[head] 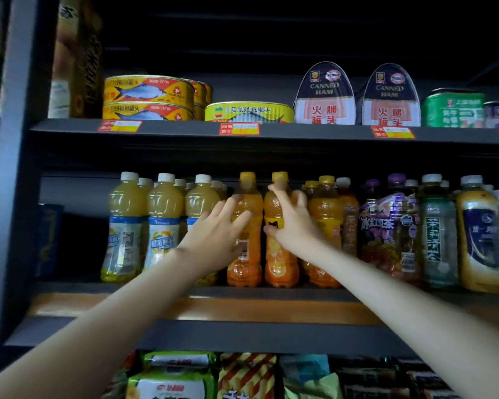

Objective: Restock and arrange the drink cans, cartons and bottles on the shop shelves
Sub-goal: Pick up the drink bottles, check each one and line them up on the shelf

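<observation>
Two orange drink bottles with yellow caps stand side by side at the front of the middle shelf. My left hand wraps its fingers round the left orange bottle at label height. My right hand holds the right orange bottle by its upper body, thumb in front and fingers behind. More orange bottles stand just to the right. Both bottles look upright with their bases on the shelf.
Pale yellow juice bottles with white caps fill the shelf's left; purple iced tea, green tea and other bottles fill its right. Fish tins and canned ham sit on the shelf above. Snack bags lie below.
</observation>
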Available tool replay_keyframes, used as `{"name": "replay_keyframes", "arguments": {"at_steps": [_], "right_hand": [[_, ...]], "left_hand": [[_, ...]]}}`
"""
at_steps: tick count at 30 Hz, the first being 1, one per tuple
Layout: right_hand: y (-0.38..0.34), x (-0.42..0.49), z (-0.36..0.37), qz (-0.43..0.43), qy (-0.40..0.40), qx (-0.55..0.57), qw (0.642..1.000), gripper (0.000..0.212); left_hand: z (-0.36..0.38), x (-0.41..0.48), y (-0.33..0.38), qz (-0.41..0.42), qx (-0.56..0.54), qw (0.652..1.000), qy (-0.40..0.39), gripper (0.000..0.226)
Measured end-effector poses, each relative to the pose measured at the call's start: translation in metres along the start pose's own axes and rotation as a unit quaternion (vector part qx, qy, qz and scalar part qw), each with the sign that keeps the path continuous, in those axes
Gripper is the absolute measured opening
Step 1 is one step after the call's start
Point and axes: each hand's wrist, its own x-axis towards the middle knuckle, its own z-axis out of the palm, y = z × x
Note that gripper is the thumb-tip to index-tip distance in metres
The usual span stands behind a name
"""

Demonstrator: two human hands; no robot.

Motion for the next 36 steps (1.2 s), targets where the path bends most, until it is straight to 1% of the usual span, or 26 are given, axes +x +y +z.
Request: {"name": "replay_keyframes", "arguments": {"at_steps": [2,5,8,10,13,16,18,20,22,25,27,29,32,34,36], "right_hand": [[0.002,-0.010,-0.007,-0.039,0.020,0.021,0.999,0.078],[0.004,-0.031,-0.020,-0.092,0.062,0.038,0.993,0.077],[0.009,-0.053,-0.037,-0.136,0.097,0.084,0.982,0.079],[0.009,-0.072,-0.049,-0.177,0.113,0.091,0.974,0.080],[0.005,-0.096,-0.066,-0.240,0.157,0.072,0.955,0.077],[-0.005,-0.117,-0.089,-0.269,0.215,0.120,0.931,0.072],[-0.014,-0.136,-0.108,-0.277,0.235,0.158,0.918,0.070],[-0.020,-0.157,-0.126,-0.267,0.240,0.184,0.915,0.074],[-0.022,-0.181,-0.141,-0.224,0.211,0.227,0.924,0.082],[-0.019,-0.224,-0.151,-0.145,0.133,0.279,0.940,0.081],[-0.016,-0.259,-0.148,-0.094,0.087,0.302,0.945,0.082],[-0.015,-0.298,-0.138,-0.046,0.034,0.338,0.939,0.081],[-0.012,-0.354,-0.115,0.009,-0.020,0.337,0.941,0.080],[-0.009,-0.387,-0.101,0.045,-0.063,0.327,0.942,0.080],[-0.007,-0.415,-0.088,0.055,-0.104,0.293,0.949,0.081]], "left_hand": [[-0.001,-0.002,0.004,-0.013,-0.017,1.000,0.005,0.060],[-0.006,-0.004,0.015,-0.032,-0.070,0.997,0.029,0.054],[-0.014,-0.010,0.030,-0.034,-0.145,0.984,0.093,0.050],[-0.021,-0.016,0.044,-0.019,-0.182,0.975,0.122,0.053],[-0.033,-0.026,0.067,0.022,-0.221,0.965,0.138,0.063],[-0.054,-0.032,0.094,0.021,-0.319,0.939,0.129,0.073],[-0.073,-0.039,0.114,0.010,-0.388,0.913,0.125,0.075],[-0.093,-0.051,0.135,0.000,-0.439,0.891,0.113,0.075],[-0.109,-0.072,0.155,-0.026,-0.461,0.881,0.099,0.072],[-0.124,-0.116,0.186,-0.086,-0.483,0.869,0.056,0.059],[-0.129,-0.152,0.207,-0.133,-0.498,0.857,0.009,0.051],[-0.124,-0.190,0.225,-0.189,-0.525,0.829,-0.045,0.056],[-0.115,-0.249,0.246,-0.262,-0.551,0.783,-0.120,0.072],[-0.110,-0.286,0.257,-0.287,-0.549,0.767,-0.168,0.073],[-0.107,-0.317,0.262,-0.302,-0.547,0.754,-0.204,0.070]]}}
